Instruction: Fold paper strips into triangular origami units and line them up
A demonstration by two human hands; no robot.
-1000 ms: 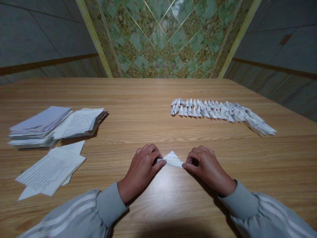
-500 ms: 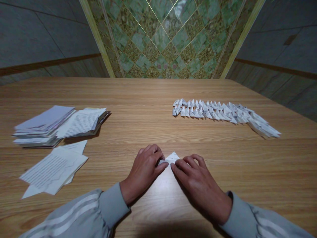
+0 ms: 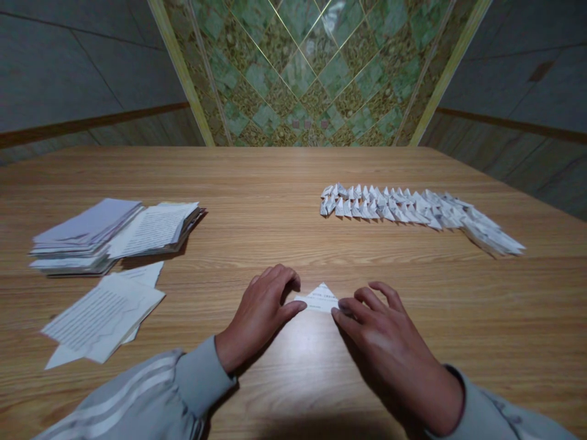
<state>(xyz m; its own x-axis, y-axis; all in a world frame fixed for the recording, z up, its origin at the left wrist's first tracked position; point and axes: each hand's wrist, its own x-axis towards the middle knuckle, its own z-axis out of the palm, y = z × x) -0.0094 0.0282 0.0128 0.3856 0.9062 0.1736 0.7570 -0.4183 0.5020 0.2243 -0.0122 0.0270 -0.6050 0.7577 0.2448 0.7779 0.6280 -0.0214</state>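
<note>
**Folded paper triangle pinned flat on bench, both hands on it**

The folded paper triangle (image 3: 320, 297) lay flat on the wooden bench (image 3: 275, 183), near the front edge, approx. centre, directly between the two hands. It was small and white w/ faint printed lines across it, apex pointing away from the person, long base edge toward them. Creases looked sharp; layers couldn't be counted.

Left hand (image 3: 261, 311) rested palm-down on the bench, fingers loosely curled, thumb tip pressed on the triangle's left corner. Not clenched, not gripping round the paper, just holding it down. Right hand (image 3: 389, 342) lay flatter, fingers extended and slightly spread, index fingertip touching the triangle's right corner; the other fingers rested on or just above the bench beside it. Neither hand lifted the piece. Both wrists wore grey sleeves, white stripes on the left one.

Far right, well apart from the hands: a long row of folded paper pieces (image 3: 413, 208), similar small white units packed side by side, running toward the right edge. Far left: a stack of printed sheets (image 3: 114, 235), fanned unevenly. Just in front of that stack, loose printed sheets (image 3: 101, 311) lay overlapping, flat on the bench. Bare wood lay between the triangle and these.
</note>
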